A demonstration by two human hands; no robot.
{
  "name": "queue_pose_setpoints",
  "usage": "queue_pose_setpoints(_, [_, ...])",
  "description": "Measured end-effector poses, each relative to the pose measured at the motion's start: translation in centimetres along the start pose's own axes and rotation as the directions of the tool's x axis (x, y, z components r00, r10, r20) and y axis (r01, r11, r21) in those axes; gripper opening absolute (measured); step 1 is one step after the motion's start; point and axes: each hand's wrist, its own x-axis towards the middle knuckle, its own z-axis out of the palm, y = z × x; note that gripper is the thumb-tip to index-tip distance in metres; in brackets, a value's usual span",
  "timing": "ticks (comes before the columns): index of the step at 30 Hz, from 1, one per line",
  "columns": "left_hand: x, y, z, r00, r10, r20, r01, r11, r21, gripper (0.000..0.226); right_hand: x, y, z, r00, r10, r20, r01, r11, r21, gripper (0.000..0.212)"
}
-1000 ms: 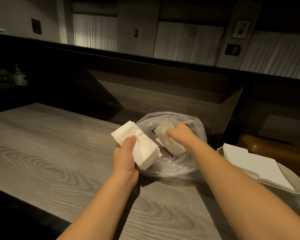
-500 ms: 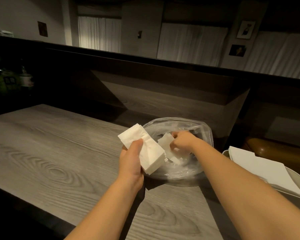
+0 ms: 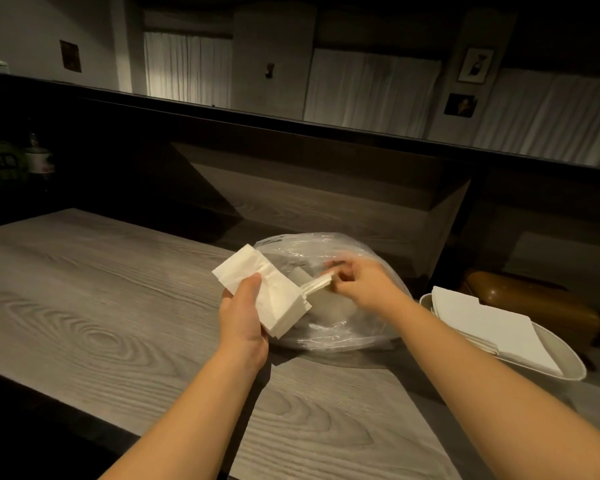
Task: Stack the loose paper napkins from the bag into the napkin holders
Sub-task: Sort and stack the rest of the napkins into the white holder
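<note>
left hand: gripping napkin stack, thumb on top, over the table beside the bag
right hand: motion-blurred, pinching a few napkins edge-on over the bag
bag: lying near table's right edge, contents hard to read
holder: sitting at right edge, napkins inside

Napkins coming out of the bag!
The right hand has lifted a thin wad from the bag, its edge now meeting the left hand's stack.
</note>
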Motion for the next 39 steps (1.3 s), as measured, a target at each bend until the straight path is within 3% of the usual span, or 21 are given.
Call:
queue_pose_setpoints(3, [-0.1, 0.1, 0.0, 1.000, 0.018, -0.008, -0.018, 1.000, -0.002, 0.024, -0.6, -0.4, -0.5, 0.992, -0.001, 0.130, 0.025, 0.984, -0.179, 0.037])
queue_pose_setpoints(5, [-0.1, 0.2, 0.0, 0.999, 0.020, -0.026, -0.020, 1.000, -0.006, 0.026, -1.1, -1.0, -0.4, 0.983, -0.022, 0.181, 0.094, 0.910, -0.404, 0.024])
queue_pose_setpoints(8, [0.0, 0.0, 0.2, 0.999, 0.021, -0.031, -0.021, 1.000, 0.011, 0.030, -1.9, -1.7, 0.1, 0.964, -0.145, 0.224, 0.259, 0.702, -0.664, 0.025])
queue_pose_setpoints(11, [0.0, -0.2, 0.3, 0.999, 0.031, -0.021, -0.031, 0.999, 0.019, 0.033, -3.3, -1.9, 0.3, 0.876, -0.339, 0.343, 0.478, 0.508, -0.717, 0.023])
queue_pose_setpoints(13, [0.1, -0.3, 0.2, 0.999, 0.028, -0.021, -0.028, 0.999, 0.024, 0.028, -4.2, -1.9, 0.3, 0.800, -0.444, 0.404, 0.590, 0.464, -0.661, 0.025])
queue_pose_setpoints(14, [0.2, -0.3, 0.2, 0.999, 0.027, -0.023, -0.026, 0.999, 0.025, 0.025, -4.5, -1.8, 0.2, 0.791, -0.479, 0.381, 0.605, 0.520, -0.603, 0.026])
queue_pose_setpoints(16, [0.1, -0.2, 0.2, 1.000, 0.020, -0.022, -0.020, 1.000, 0.019, 0.023, -5.1, -2.1, 0.0, 0.859, -0.470, 0.202, 0.512, 0.790, -0.339, 0.025])
queue_pose_setpoints(17, [0.2, -0.2, 0.3, 1.000, 0.021, -0.018, -0.021, 1.000, 0.014, 0.023, -5.3, -2.4, -0.5, 0.907, -0.412, 0.084, 0.419, 0.903, -0.095, 0.024])
queue_pose_setpoints(18, [0.1, -0.1, 0.3, 0.999, 0.030, -0.014, -0.029, 0.999, 0.018, 0.024, -5.3, -2.8, -0.9, 0.943, -0.332, -0.007, 0.328, 0.928, 0.178, 0.024])
queue_pose_setpoints(19, [0.0, 0.0, 0.2, 0.999, 0.047, -0.002, -0.047, 0.998, 0.038, 0.026, -5.3, -3.2, -1.4, 0.974, -0.221, -0.041, 0.218, 0.886, 0.410, 0.024])
queue_pose_setpoints(21, [-0.1, 0.1, 0.1, 0.993, 0.106, 0.056, -0.113, 0.984, 0.137, 0.033, -5.3, -4.3, -2.0, 0.999, -0.043, 0.000, 0.033, 0.779, 0.627, 0.019])
queue_pose_setpoints(25, [-1.3, 0.3, 0.5, 0.968, 0.139, 0.210, -0.204, 0.921, 0.331, 0.043, -6.0, -5.8, -1.2, 0.998, 0.062, -0.028, -0.029, 0.762, 0.647, 0.017])
queue_pose_setpoints(29, [-2.8, -0.2, 1.8, 0.954, -0.012, 0.299, -0.143, 0.860, 0.489, 0.045, -7.4, -5.4, -0.2, 0.961, 0.167, -0.220, 0.009, 0.776, 0.630, 0.015])
queue_pose_setpoints(34, [-6.1, -1.1, 3.2, 0.946, -0.153, 0.285, -0.009, 0.869, 0.495, 0.026, -10.0, -4.7, -0.1, 0.903, 0.286, -0.322, 0.016, 0.725, 0.688, 0.016])
queue_pose_setpoints(37, [-8.1, -1.2, 3.8, 0.924, -0.221, 0.311, 0.093, 0.921, 0.378, 0.038, -11.5, -4.5, -0.3, 0.898, 0.271, -0.347, 0.001, 0.787, 0.617, 0.015])
queue_pose_setpoints(39, [-9.3, -1.5, 4.3, 0.904, -0.261, 0.339, 0.118, 0.914, 0.388, 0.045, -12.3, -4.2, -0.3, 0.897, 0.283, -0.338, -0.028, 0.802, 0.597, 0.018])
